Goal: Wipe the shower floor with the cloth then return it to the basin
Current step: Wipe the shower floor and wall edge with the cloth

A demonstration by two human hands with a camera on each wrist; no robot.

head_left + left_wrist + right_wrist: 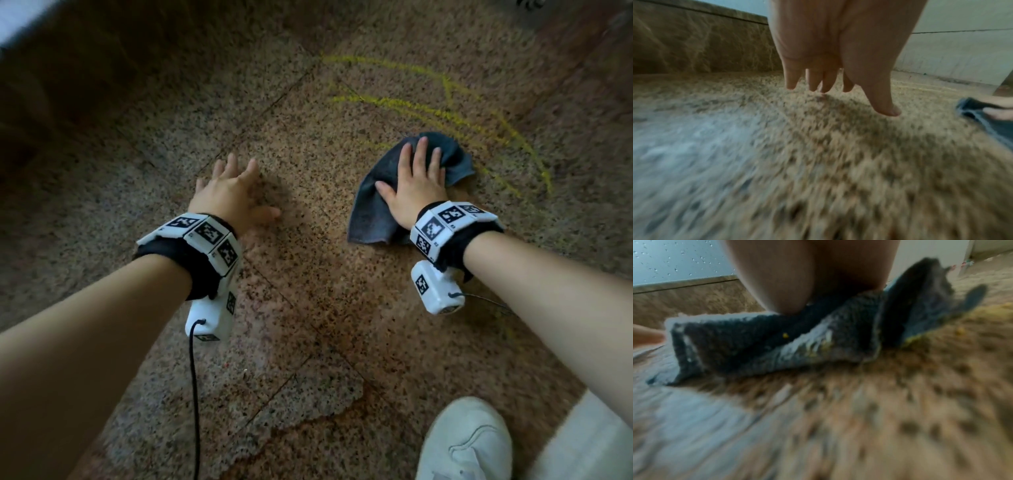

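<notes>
A dark grey cloth [375,209] lies crumpled on the speckled granite shower floor [308,291]. My right hand [416,181] presses flat on it with straight, spread fingers. In the right wrist view the cloth [760,344] shows under my palm, with yellow specks along its edge. Yellow streaks [455,116] mark the floor just beyond and to the right of the cloth. My left hand [233,188] is spread open on bare floor to the left, holding nothing; its fingertips [888,108] reach down to the stone. The basin is out of sight.
A brown stone curb [701,45] and pale wall [962,52] bound the floor at the far side. My white shoe [469,442] stands at the lower right. A paler dry-looking patch [308,397] lies near the front. A black cable [195,394] hangs from my left wrist unit.
</notes>
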